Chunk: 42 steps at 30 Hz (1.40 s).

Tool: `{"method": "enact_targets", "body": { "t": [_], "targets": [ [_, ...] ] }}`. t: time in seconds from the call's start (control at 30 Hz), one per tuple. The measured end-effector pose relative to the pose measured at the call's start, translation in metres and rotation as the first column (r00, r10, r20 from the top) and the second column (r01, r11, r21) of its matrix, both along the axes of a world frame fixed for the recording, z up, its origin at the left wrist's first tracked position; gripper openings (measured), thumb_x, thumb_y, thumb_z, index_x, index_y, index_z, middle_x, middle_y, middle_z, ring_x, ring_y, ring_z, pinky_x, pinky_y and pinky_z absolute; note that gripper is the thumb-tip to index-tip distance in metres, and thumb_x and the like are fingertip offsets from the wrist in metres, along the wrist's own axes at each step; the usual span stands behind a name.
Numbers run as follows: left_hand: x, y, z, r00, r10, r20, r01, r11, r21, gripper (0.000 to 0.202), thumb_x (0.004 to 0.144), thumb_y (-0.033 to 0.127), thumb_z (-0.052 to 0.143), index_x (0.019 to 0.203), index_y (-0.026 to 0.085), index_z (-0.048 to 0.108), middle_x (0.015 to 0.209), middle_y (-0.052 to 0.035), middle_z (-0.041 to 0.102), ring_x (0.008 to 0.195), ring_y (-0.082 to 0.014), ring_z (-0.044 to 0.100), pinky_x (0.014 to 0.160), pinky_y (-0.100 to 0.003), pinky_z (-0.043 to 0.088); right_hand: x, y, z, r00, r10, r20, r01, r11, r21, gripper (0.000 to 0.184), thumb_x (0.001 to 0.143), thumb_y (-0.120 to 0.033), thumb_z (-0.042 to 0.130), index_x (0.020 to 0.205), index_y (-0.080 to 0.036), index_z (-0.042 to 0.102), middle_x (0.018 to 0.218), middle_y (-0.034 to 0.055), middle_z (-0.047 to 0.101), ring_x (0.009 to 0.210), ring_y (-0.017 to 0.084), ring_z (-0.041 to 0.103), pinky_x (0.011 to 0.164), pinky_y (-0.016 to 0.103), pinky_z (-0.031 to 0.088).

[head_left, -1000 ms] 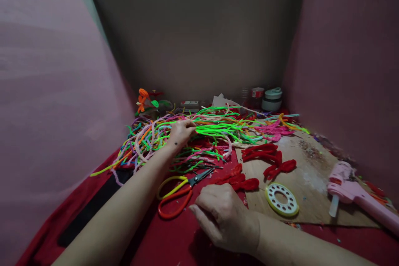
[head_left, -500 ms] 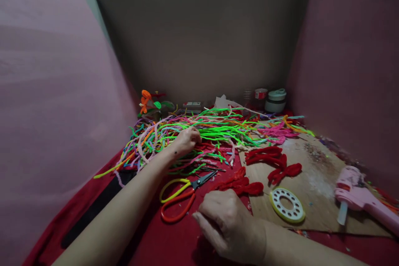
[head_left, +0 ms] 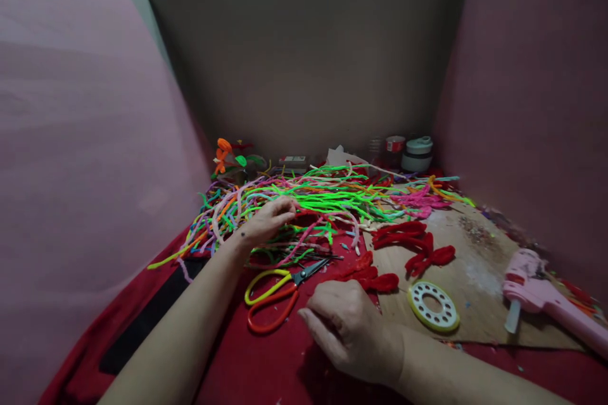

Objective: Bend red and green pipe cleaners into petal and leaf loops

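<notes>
Neon-green pipe cleaners [head_left: 337, 201], in the head view, lay lengthwise across a tangled multicoloured heap on the red-covered desk [head_left: 266, 370]; running side by side, they were probably laid that way so that single stems could be drawn out. At their near left end was the left hand [head_left: 272, 218], its fingertips bunched close together beside a dark red strand; whether that grip had hold of a stem could not be told. The right hand [head_left: 349, 329] was loosely curled on the near side, palm hidden, so what its grip held, if anything, could not be told either. Just beyond it lay a red looped bow [head_left: 375, 278], with more red loops [head_left: 422, 243] on the cardboard sheet [head_left: 479, 326], perhaps grouped there by colour, apart from the mixed heap. Between the forearms, the scissors [head_left: 295, 278] lay with their yellow and orange handles toward the person, presumably for easy reach. On the cardboard sat a yellow-rimmed tape spool [head_left: 445, 307] and a pink glue gun [head_left: 529, 288], the cardboard likely shielding the cloth from drips. An orange pipe-cleaner flower [head_left: 223, 153] stood at the back left.
</notes>
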<state>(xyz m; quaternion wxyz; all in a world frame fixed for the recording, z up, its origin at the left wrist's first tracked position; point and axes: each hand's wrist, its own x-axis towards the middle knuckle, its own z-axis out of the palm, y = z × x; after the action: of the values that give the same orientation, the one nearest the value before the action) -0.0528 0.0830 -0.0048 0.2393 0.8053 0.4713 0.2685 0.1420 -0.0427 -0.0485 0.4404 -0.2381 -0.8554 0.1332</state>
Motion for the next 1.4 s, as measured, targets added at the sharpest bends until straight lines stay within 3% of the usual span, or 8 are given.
{"method": "enact_targets", "body": {
  "t": [0.3,0.47,0.67,0.83,0.97,1.03,1.27,1.4],
  "targets": [
    [0.009,0.002,-0.008,0.891,0.345,0.296,-0.367,0.93,0.024,0.009,0.074,0.022,0.049,0.067,0.017,0.047,0.056,0.0054,0.047,0.053,-0.0085,0.043,0.054,-0.021,0.035,0.009,0.002,0.009,0.997,-0.049,0.053,0.057,0.985,-0.163,0.025,0.084,-0.018,0.043,0.059,-0.017,0.046,0.055,-0.0007,0.048,0.052,0.009,0.043,0.05,0.021,0.03],
    [0.011,-0.002,-0.01,0.833,0.239,0.499,-0.183,0.97,-0.158,0.012,0.071,0.023,0.054,0.08,0.015,0.052,0.067,0.0022,0.057,0.061,-0.01,0.055,0.059,-0.022,0.042,0.009,0.024,0.026,0.993,-0.118,0.011,0.115,0.948,-0.296,0.014,0.081,-0.015,0.047,0.084,-0.015,0.061,0.075,0.0036,0.061,0.068,0.012,0.054,0.063,0.022,0.039],
    [0.009,-0.005,-0.012,0.772,0.113,0.626,0.023,0.979,-0.205,0.026,0.068,0.027,0.063,0.088,0.015,0.053,0.074,0.0006,0.059,0.061,-0.0101,0.056,0.061,-0.024,0.045,-0.024,0.086,0.044,0.937,-0.294,0.189,0.339,0.895,-0.289,0.033,0.073,-0.009,0.05,0.104,-0.016,0.061,0.079,0.0056,0.066,0.069,0.015,0.057,0.066,0.026,0.04],
    [0.006,-0.005,-0.018,0.858,0.002,0.513,0.081,0.987,-0.14,0.031,0.07,0.029,0.062,0.097,0.016,0.055,0.079,-0.0007,0.059,0.071,-0.0123,0.056,0.069,-0.025,0.045,-0.037,0.118,0.033,0.904,-0.326,0.278,0.407,0.857,-0.317,0.013,0.074,-0.015,0.052,0.072,-0.015,0.065,0.067,0.0078,0.064,0.064,0.016,0.056,0.058,0.025,0.036],
    [0.005,0.005,-0.033,0.998,-0.012,0.067,0.008,0.998,0.059,0.038,0.065,0.027,0.066,0.102,0.022,0.061,0.086,-0.001,0.058,0.081,-0.016,0.054,0.075,-0.027,0.042,-0.015,0.121,0.043,0.937,-0.286,0.203,0.347,0.836,-0.424,0.021,0.076,-0.023,0.053,0.056,-0.016,0.057,0.049,0.0003,0.054,0.046,0.009,0.046,0.047,0.022,0.033],
    [0.007,0.012,-0.042,0.994,0.064,-0.089,-0.051,0.988,0.144,0.024,0.071,0.028,0.059,0.094,0.023,0.066,0.083,-0.0018,0.058,0.079,-0.0163,0.054,0.075,-0.027,0.042,0.001,0.115,0.056,0.974,-0.205,-0.093,0.093,0.744,-0.662,0.024,0.074,-0.028,0.056,0.053,-0.016,0.054,0.043,-0.001,0.051,0.038,0.008,0.042,0.041,0.022,0.031],
    [0.011,0.015,-0.042,0.991,0.09,-0.096,-0.072,0.982,0.175,0.022,0.076,0.021,0.053,0.092,0.021,0.067,0.088,-0.0039,0.061,0.085,-0.0168,0.055,0.082,-0.029,0.04,0.035,0.09,0.092,0.647,-0.307,-0.698,-0.301,0.739,-0.603,0.013,0.067,-0.026,0.064,0.064,-0.014,0.061,0.056,-0.0003,0.056,0.044,0.006,0.047,0.041,0.019,0.034],
    [0.014,-0.004,-0.021,0.989,0.146,-0.02,-0.134,0.948,0.287,0.021,0.076,0.025,0.055,0.092,0.021,0.068,0.09,-0.0052,0.058,0.084,-0.0171,0.053,0.083,-0.031,0.04,0.033,0.082,0.081,0.595,-0.386,-0.705,-0.428,0.59,-0.685,0.011,0.068,-0.024,0.064,0.066,-0.015,0.058,0.063,0.0008,0.059,0.055,0.009,0.055,0.05,0.022,0.044]
  ]
}}
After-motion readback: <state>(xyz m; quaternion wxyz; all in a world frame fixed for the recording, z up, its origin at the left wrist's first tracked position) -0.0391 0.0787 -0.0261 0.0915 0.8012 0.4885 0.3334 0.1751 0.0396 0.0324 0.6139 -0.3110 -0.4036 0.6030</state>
